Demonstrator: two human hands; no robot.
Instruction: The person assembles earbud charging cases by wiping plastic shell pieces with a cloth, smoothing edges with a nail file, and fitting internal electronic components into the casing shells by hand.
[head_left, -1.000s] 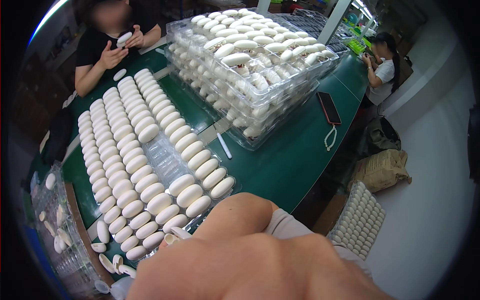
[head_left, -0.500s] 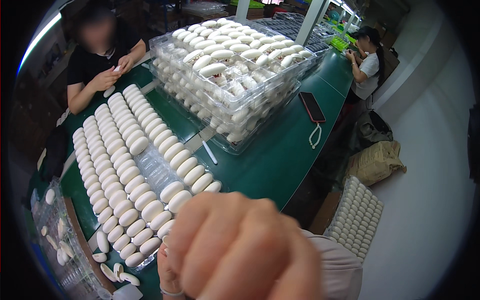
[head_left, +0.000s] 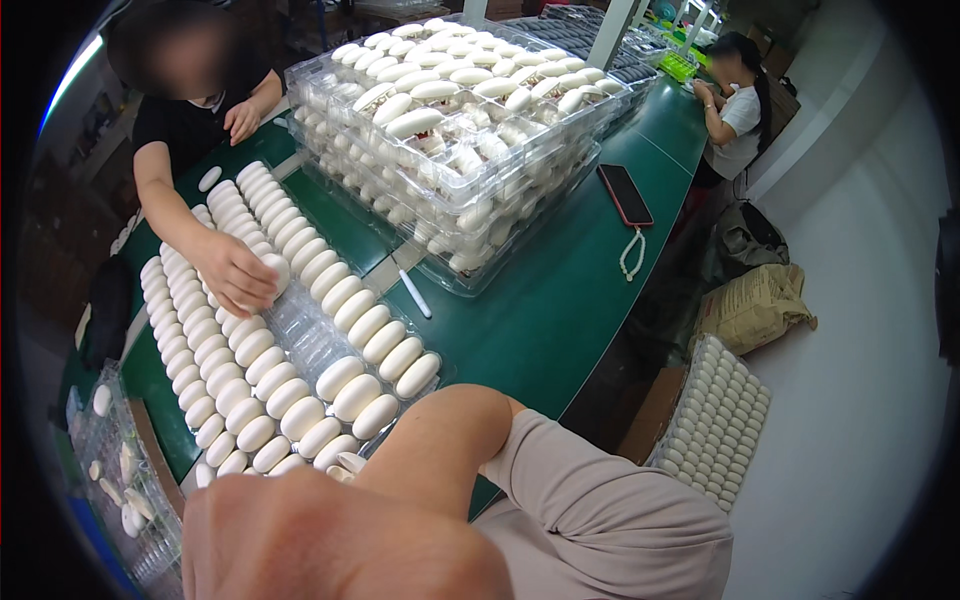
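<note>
My right hand point(head_left: 340, 540) is very close and large at the lower edge, its back and knuckles showing. Its fingers are hidden, so I cannot tell what they hold. The bent forearm point(head_left: 435, 440) leads back to a beige sleeve point(head_left: 600, 490). My left hand is not in view. Just beyond the right hand are white open shell pieces point(head_left: 350, 463); what supports them is hidden. Past these, rows of smooth white oval cases point(head_left: 295, 410) fill a clear plastic tray point(head_left: 310, 335), with a gap in one row.
A co-worker's hand point(head_left: 240, 275) reaches onto the rows. Stacked clear trays point(head_left: 470, 190) of white cases stand behind. A phone point(head_left: 625, 195) and a white pen-like stick point(head_left: 413, 295) lie on the green table point(head_left: 520, 335). Another tray point(head_left: 710, 430) and a brown bag point(head_left: 755, 305) are at the right.
My right hand has moved left and down, and my left hand has gone from view. The co-worker's hand has come onto the rows. Another white case now lies in the row gap nearest me.
</note>
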